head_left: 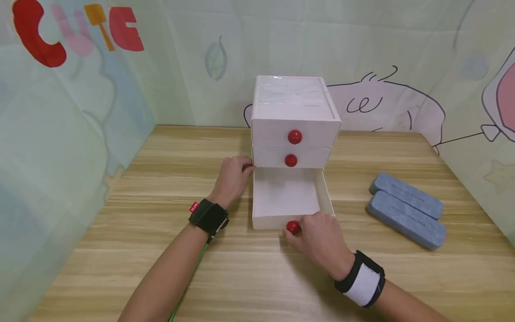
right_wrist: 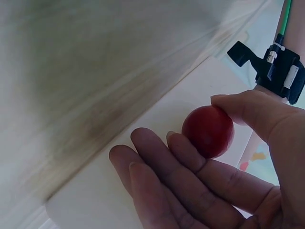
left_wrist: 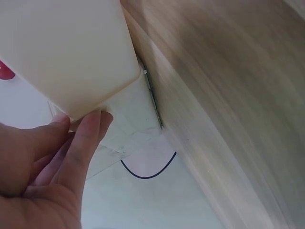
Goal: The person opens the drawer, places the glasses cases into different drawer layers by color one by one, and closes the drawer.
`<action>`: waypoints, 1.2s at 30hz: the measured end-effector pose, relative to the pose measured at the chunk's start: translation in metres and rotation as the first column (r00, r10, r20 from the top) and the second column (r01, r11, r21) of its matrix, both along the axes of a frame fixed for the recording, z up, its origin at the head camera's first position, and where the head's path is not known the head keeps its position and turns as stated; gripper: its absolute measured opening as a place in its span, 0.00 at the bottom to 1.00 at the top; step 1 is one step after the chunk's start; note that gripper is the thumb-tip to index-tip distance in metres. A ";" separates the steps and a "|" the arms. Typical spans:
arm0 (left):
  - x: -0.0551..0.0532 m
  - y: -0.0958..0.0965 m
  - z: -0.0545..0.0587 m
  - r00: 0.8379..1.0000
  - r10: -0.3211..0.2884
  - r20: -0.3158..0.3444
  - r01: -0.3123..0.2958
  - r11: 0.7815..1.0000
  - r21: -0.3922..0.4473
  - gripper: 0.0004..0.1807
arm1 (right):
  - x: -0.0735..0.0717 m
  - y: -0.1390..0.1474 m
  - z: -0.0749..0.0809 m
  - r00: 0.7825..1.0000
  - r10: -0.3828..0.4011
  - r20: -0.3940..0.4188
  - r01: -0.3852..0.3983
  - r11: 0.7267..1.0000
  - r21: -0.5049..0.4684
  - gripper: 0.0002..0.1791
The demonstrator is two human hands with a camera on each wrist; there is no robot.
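Note:
A white drawer cabinet (head_left: 296, 98) has three drawers with round red knobs. Its bottom drawer (head_left: 287, 192) is pulled well out, with a bare white floor inside. My right hand (head_left: 322, 239) pinches that drawer's red knob (right_wrist: 208, 131) between thumb and index finger; the other fingers lie beside the drawer front in the right wrist view. At the cabinet's left side, my left hand (head_left: 233, 179) grips its lower front edge with thumb and fingertips (left_wrist: 93, 121). The middle knob (head_left: 291, 160) and top knob (head_left: 295, 137) sit on drawers that are closed.
Two blue-grey oblong cases (head_left: 406, 219) lie side by side on the wooden table (head_left: 181, 147), right of the cabinet. A printed cloth backdrop (head_left: 189, 67) rises behind the table and along its sides. Both wrists wear black straps.

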State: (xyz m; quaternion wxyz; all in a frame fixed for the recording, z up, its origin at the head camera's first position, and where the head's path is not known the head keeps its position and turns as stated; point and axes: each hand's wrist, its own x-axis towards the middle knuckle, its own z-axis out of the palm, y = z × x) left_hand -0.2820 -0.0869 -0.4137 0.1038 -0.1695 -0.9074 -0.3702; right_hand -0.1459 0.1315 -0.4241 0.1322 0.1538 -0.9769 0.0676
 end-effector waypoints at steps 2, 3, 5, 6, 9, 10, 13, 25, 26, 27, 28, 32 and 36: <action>0.000 0.000 0.000 1.000 0.001 -0.002 -0.001 1.000 -0.002 0.08 | 0.001 0.000 0.000 1.000 0.005 -0.007 -0.005 1.000 0.001 0.30; 0.000 0.000 0.000 1.000 0.002 -0.002 -0.002 1.000 -0.003 0.08 | 0.002 0.000 -0.001 1.000 0.007 -0.013 -0.007 1.000 0.002 0.30; 0.000 0.000 0.000 1.000 0.004 -0.001 -0.004 1.000 -0.002 0.08 | 0.004 0.000 -0.001 1.000 0.013 -0.022 -0.013 1.000 0.001 0.31; 0.000 0.000 0.000 1.000 0.005 -0.001 -0.005 1.000 -0.002 0.08 | 0.004 0.000 -0.001 0.999 0.017 -0.027 -0.017 1.000 0.000 0.32; 0.001 0.002 0.001 1.000 0.007 -0.002 -0.007 1.000 -0.004 0.08 | 0.005 0.000 -0.002 0.999 0.022 -0.035 -0.022 1.000 -0.006 0.32; 0.001 0.002 0.001 1.000 0.007 -0.001 -0.007 1.000 -0.007 0.08 | 0.006 0.000 -0.002 0.999 0.023 -0.036 -0.023 1.000 -0.008 0.32; 0.005 0.004 0.005 1.000 0.017 0.001 -0.017 0.999 -0.031 0.10 | 0.006 0.000 -0.002 0.999 0.019 -0.034 -0.019 1.000 -0.013 0.33; 0.058 0.029 0.041 0.945 0.125 -0.301 -0.221 0.925 -0.310 0.15 | 0.007 0.001 -0.002 1.000 0.004 0.018 -0.002 0.997 -0.074 0.30; 0.063 0.031 0.043 0.936 0.101 -0.337 -0.219 0.917 -0.333 0.15 | 0.007 0.002 -0.002 1.000 0.007 0.017 -0.006 0.996 -0.084 0.29; 0.068 0.032 0.044 0.928 0.069 -0.367 -0.205 0.915 -0.347 0.14 | 0.007 0.002 -0.002 1.000 0.009 0.015 -0.007 0.996 -0.091 0.28; 0.073 0.033 0.045 0.920 0.030 -0.391 -0.182 0.916 -0.358 0.13 | 0.008 0.002 -0.002 1.000 0.013 0.015 -0.011 0.995 -0.097 0.27; 0.092 0.038 0.045 0.877 -0.194 -0.439 0.000 0.914 -0.405 0.10 | 0.009 0.004 -0.001 0.999 0.039 0.025 -0.035 0.991 -0.128 0.23; 0.109 0.047 0.041 0.791 -0.424 -0.441 0.163 0.841 -0.516 0.07 | 0.013 0.013 0.006 0.996 0.058 0.068 -0.046 0.984 -0.170 0.24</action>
